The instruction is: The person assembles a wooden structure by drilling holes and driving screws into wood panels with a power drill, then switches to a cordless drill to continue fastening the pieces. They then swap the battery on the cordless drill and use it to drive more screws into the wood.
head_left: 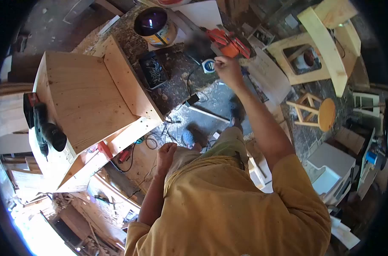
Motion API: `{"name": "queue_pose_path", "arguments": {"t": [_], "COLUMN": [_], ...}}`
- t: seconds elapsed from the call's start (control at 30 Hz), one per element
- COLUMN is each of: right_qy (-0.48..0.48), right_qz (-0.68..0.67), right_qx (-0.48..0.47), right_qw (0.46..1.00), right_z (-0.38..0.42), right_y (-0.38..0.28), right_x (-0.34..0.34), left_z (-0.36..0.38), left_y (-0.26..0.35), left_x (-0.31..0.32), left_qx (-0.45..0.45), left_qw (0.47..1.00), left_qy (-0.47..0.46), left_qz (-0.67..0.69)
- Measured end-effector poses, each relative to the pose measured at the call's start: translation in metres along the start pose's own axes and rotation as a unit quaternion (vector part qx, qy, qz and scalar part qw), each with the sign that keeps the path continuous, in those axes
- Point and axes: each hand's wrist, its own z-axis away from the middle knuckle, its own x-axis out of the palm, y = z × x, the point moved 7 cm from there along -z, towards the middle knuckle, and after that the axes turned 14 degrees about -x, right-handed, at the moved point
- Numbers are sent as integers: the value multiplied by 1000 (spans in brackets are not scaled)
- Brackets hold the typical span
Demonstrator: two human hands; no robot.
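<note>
My right hand [229, 72] reaches out over the workbench, fingers curled at the edge of a white and blue tape measure [208, 66]. Beside it lie red-handled clamps [228, 44]. My left hand [166, 152] is closed in a fist in front of my body, near the corner of a wooden cabinet carcass [87, 94]; whatever is inside the fist is hidden. On the workbench [177, 64] a dark tray of screws [153, 70] sits between the carcass and the tape measure, below a labelled bucket [162, 32] with a dark top.
A black and red power tool [42, 123] rests on the carcass's left side. Cords trail over the floor near my feet. To the right stand a wooden stool [324, 114], a pale wooden frame [326, 47] and a white furniture piece [330, 164]. Wood scraps lie lower left.
</note>
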Motion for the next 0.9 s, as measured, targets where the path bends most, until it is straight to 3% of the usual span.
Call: {"name": "queue_pose_path", "arguments": {"t": [0.1,0.23,0.4,0.5,0.7,0.8,0.9], "right_qy": [-131,-105,-143,-144,-104,-116,-126], "right_qz": [240,359,277,199,-28,-59,-110], "right_qx": [-99,-116,-143,-34,-136,-185,-179], "right_qw": [957,920,939,969,985,974,969], "right_z": [-30,-32,-36,-37,-18,-12,-14], "right_y": [-32,-34,-27,-26,-20,-14,-18], "right_x": [36,71,93,90,79,75,62], "left_z": [4,6,34,30,-11,-57,-104], "left_y": [23,34,48,52,161,204,213], "left_x": [13,26,15,20,49,76,110], "left_qx": [37,27,28,48,90,30,-55], "left_qw": [999,999,994,991,989,970,908], "left_qy": [15,24,88,102,71,-30,-114], "left_qz": [-14,38,59,69,94,239,400]}}
